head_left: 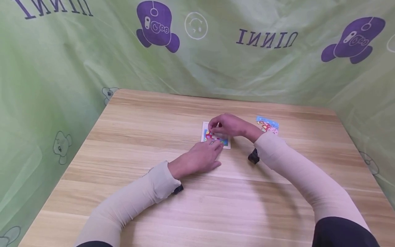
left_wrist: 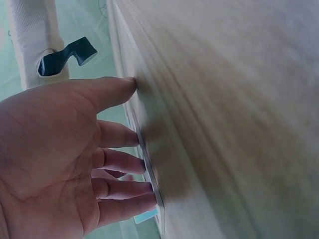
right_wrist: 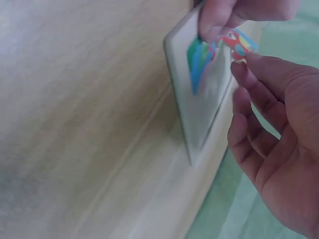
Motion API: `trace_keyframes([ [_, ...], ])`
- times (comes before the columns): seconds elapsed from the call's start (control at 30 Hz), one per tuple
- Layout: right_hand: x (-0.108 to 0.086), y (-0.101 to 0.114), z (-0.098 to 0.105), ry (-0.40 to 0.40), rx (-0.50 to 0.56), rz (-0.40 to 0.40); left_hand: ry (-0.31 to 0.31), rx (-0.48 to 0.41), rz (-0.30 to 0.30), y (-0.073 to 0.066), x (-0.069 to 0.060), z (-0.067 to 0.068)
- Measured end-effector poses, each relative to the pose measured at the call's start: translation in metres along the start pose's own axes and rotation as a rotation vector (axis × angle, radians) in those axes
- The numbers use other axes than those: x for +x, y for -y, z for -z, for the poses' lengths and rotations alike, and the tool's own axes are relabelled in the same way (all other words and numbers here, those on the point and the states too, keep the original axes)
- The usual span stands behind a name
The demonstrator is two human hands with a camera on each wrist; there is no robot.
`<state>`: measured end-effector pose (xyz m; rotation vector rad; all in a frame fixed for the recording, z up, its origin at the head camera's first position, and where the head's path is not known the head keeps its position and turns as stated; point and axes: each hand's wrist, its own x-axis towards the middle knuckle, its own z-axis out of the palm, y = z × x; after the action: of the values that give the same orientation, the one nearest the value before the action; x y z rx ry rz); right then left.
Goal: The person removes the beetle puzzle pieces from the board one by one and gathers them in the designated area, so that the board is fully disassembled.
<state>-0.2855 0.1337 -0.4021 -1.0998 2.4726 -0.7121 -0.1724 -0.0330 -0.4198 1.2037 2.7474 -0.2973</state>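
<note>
Sleeves: nearest, both of yours reach forward over the worktop.
Left hand: your grip is wide, fingertips resting on the tray's near side.
Right hand: your grip pinches a piece just over the tray.
Tray: on the worktop beneath your hands, coloured pieces inside.
Picture: right of the tray, partly behind your right sleeve.

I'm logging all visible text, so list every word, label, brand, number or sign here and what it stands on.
"INNIU", as it appears, on the green curtain, right of centre; it looks inverted, so the intended spelling is uncertain.
"INNIU" again, same curtain, upper left, cut by the picture's top edge.
Purple figures on the curtain: small marks, not readable as text.
Picture board and picture card: no legible writing; any print is too small or blurred.
</note>
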Motion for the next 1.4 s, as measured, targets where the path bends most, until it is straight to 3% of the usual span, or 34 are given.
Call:
trace_keyframes([
  [0.27,-0.001,0.008,0.004,-0.007,-0.055,0.004,-0.037,-0.008,-0.004,-0.002,-0.001,0.001],
  [0.57,-0.014,0.009,0.022,-0.161,-0.043,-0.065,0.013,-0.011,0.004,-0.004,0.0,0.0],
  [0.77,-0.031,-0.004,0.038,-0.175,-0.082,-0.113,0.005,0.002,0.002,-0.002,0.002,-0.003],
  [0.97,-0.051,-0.021,0.05,-0.184,-0.05,-0.178,0.009,-0.005,-0.001,0.001,0.002,-0.003],
  [1.4,-0.086,-0.046,0.062,-0.17,-0.038,-0.283,0.027,-0.013,-0.005,0.003,0.001,-0.002],
])
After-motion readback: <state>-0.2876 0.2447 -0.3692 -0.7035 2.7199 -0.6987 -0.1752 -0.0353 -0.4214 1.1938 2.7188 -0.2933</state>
